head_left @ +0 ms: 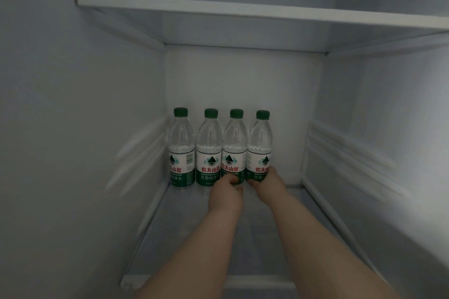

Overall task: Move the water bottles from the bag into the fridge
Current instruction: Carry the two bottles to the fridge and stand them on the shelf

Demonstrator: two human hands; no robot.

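Green-capped, upright: left hand (226, 193) grasps third bottle (234, 148) at base, right hand (267, 183) grasps fourth bottle (260, 148), both just beyond knuckles.

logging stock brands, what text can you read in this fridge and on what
"农夫山泉": red, third bottle label.
"农夫山": second bottle and rightmost bottle, last character cut off.
"山泉", "净水": leftmost bottle.
"饮用纯": second bottle, white on green.
"饮用": rightmost bottle.
Small line under the brand, and barcode digits: too blurred to read.

Clear glossy plastic bottles (209, 150), smooth shelf (194, 238)
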